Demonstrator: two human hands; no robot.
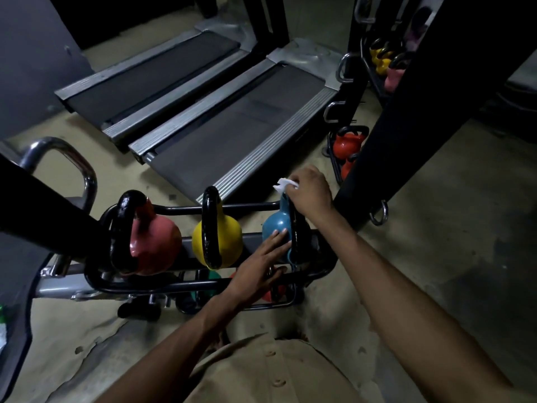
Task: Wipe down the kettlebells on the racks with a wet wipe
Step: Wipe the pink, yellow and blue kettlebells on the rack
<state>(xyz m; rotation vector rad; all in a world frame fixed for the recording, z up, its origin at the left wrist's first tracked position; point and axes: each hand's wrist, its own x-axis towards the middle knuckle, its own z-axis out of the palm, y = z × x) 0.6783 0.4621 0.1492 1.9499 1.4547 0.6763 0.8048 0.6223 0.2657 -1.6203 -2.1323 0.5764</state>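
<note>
While a tan buttoned shirt (270, 370) fills the bottom edge, two bare forearms reach forward and down to a low black rack (180, 210) standing on the worn beige floor (406, 271). The left grip (258, 266) is released: its fingers lie straight and flat against the near side of the blue kettlebell (274, 223), with the thumb down by the front rail. That kettlebell sits at the right end of the rack's top tier, its black handle standing upright. The right grip (309, 194) is clenched at the top of that handle, grasping a white wipe (284, 184), a crumpled corner of which sticks out to the left of the knuckles. Whether the fingers also curl round the handle itself cannot be told.

Left of the blue one, on the same tier, stand a yellow kettlebell (228, 241) and then a pink kettlebell (158, 242), each with a chipped black handle, well apart from both grips. Under them, on a lower tier, a green kettlebell (215, 276) and a red kettlebell (274, 291) show only in part through the rails.

A chrome loop (75, 161) rises at the left, behind a black bar (43, 199) that crosses the corner. Right of the rack a thick black post (406, 117) slants upward, and behind its foot sit orange kettlebells (348, 144) in another rack. Beyond lie two treadmills (232, 126) side by side, their belts dark and their side rails grey. Farthest, at the upper right, yellow bells (380, 59) show dimly in shadow.
</note>
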